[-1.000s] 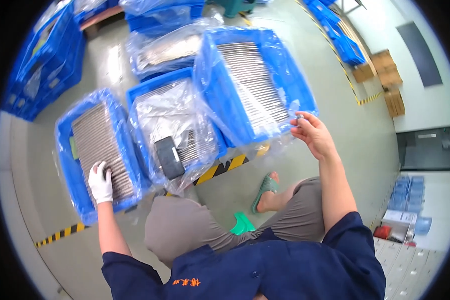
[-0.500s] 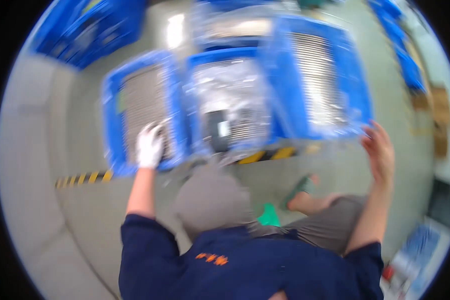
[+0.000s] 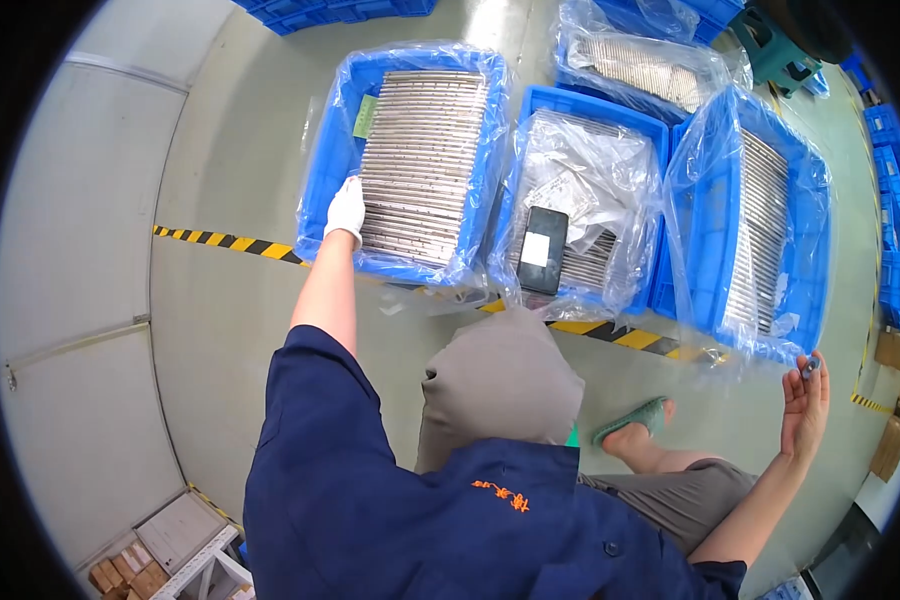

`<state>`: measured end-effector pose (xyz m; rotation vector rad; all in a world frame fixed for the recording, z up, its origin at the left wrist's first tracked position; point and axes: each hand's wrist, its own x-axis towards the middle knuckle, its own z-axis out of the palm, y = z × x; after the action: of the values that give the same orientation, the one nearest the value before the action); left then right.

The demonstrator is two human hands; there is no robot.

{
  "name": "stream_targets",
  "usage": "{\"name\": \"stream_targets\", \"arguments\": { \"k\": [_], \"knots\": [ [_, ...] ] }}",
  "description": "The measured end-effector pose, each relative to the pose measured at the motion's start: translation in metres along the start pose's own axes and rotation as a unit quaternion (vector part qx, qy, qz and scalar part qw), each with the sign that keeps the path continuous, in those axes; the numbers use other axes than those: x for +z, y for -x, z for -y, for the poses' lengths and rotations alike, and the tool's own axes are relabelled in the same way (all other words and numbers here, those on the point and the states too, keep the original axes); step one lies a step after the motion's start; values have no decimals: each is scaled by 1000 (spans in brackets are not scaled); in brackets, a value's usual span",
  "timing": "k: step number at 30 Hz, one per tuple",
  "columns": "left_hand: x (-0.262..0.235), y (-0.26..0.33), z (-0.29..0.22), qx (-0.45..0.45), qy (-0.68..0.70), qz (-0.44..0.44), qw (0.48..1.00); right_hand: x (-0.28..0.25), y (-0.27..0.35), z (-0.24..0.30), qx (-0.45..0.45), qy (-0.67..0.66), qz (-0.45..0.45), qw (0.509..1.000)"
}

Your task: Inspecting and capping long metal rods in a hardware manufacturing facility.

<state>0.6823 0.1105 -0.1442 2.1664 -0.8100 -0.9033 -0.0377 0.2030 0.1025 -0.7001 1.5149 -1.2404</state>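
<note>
My left hand (image 3: 346, 209), in a white glove, reaches into the left blue crate (image 3: 315, 185). Its fingers are drawn together at the left ends of a row of slim metal rods (image 3: 415, 170); whether one is gripped is hidden. At the far right, my bare right hand (image 3: 805, 410) is raised, palm up, beyond the right crate's near corner. Between its thumb and fingers sits a small round grey metal piece (image 3: 811, 366), perhaps a rod seen end-on. A green label (image 3: 365, 116) lies beside the rods in the left crate.
A black phone-like device (image 3: 543, 250) rests on plastic film in the middle crate (image 3: 660, 135). The right crate (image 3: 815, 215) holds more rods under clear film. Behind stands another film-lined crate (image 3: 570, 75). Yellow-black floor tape (image 3: 235, 243) runs under the crates.
The view has swung left, so the crates now appear farther right. My left hand has shifted from atop the rods to their left ends. The small metal piece now shows in my right hand.
</note>
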Motion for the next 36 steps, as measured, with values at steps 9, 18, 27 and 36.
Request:
{"name": "stream_targets", "arguments": {
  "k": [9, 18, 27, 36],
  "knots": [
    [7, 58, -28, 444, -395, -1, 804, 10, -4, -3, 4, 11, -9, 1000],
    [14, 52, -27, 434, -333, 23, 837, 14, -2, -3, 8, 14, -14, 1000],
    [48, 76, -44, 382, -448, -14, 808, 13, -1, -4, 13, 18, -8, 1000],
    [28, 40, -23, 312, -239, -228, 891, 24, 9, 3, 10, 39, -48, 998]
  ]
}}
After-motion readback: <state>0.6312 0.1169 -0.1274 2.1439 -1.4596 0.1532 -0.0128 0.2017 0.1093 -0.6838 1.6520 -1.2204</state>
